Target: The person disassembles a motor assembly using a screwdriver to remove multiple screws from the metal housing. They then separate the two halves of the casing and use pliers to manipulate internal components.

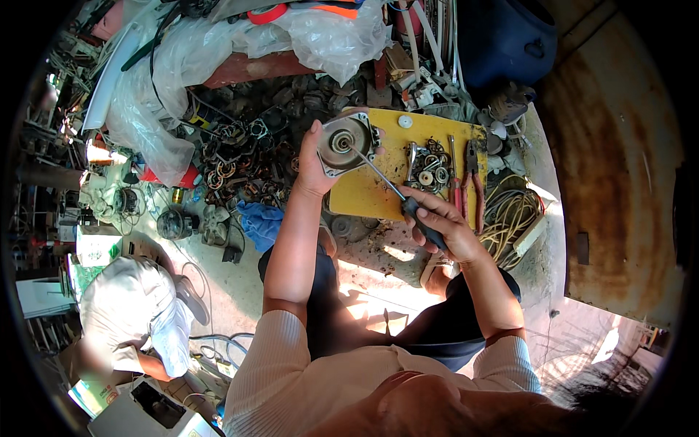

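My left hand [312, 166] grips a squarish metal motor end cover [336, 154] by its edge, its round hollow facing up. A screwdriver [411, 207] with a dark handle is in my right hand [450, 227], fingers wrapped round the handle. Its long shaft slants up to the left, and the tip meets the middle of the cover. Below the cover lies a yellow board [357, 195]. On it rest small rings and washers [435, 164], a chrome tool [412, 154], a red-handled tool [453, 169], red-handled pliers [472, 175] and a white round piece [405, 121].
Greasy metal parts [247, 160] are heaped left of the board, near a blue cloth [261, 222]. A cable coil [506, 218] lies at its right, below a blue barrel [502, 47]. Clear plastic sheeting [175, 87] drapes the far left. Another person [120, 302] bends at lower left.
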`<state>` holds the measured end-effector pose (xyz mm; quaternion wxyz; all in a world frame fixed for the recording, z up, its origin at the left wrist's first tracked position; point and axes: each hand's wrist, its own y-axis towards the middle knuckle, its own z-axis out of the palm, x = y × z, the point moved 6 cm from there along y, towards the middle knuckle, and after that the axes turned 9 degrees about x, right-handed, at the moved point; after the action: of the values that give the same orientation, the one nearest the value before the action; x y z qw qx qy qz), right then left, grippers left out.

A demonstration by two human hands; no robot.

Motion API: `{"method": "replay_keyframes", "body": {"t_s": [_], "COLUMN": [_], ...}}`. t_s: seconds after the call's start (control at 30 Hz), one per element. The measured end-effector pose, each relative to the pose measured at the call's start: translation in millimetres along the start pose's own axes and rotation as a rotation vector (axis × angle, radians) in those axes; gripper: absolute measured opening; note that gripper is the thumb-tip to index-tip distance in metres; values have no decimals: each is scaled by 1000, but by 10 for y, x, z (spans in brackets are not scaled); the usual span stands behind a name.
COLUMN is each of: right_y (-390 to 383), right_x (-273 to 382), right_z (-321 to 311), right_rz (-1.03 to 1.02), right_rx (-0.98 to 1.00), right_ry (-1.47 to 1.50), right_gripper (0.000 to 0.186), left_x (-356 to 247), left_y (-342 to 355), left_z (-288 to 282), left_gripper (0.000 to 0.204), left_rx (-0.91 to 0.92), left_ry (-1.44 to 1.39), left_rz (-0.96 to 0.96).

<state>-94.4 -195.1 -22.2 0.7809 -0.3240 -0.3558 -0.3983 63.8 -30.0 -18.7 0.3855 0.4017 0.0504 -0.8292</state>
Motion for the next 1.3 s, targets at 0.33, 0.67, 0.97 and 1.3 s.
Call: {"method": "replay_keyframes", "body": {"t_s": [0.33, 0.67, 0.97, 1.3], "right_y": [-51, 57, 142, 158], "right_x": [61, -85, -196, -157], "right_z": [12, 88, 44, 136], "right_rz": [88, -35, -206, -372], "right_rx": [90, -159, -209, -306], "right_ry": [418, 8, -464, -895], "right_gripper": [47, 41, 40, 45], "left_x": [4, 35, 88, 53], "left_y": [-34, 80, 50, 17], "left_z": [44, 70, -53, -45], "left_gripper": [82, 72, 71, 63], "left_rx": [1, -126, -215, -258], "left_ry": [228, 255, 173, 131], "left_rz": [-50, 65, 126, 176]}}
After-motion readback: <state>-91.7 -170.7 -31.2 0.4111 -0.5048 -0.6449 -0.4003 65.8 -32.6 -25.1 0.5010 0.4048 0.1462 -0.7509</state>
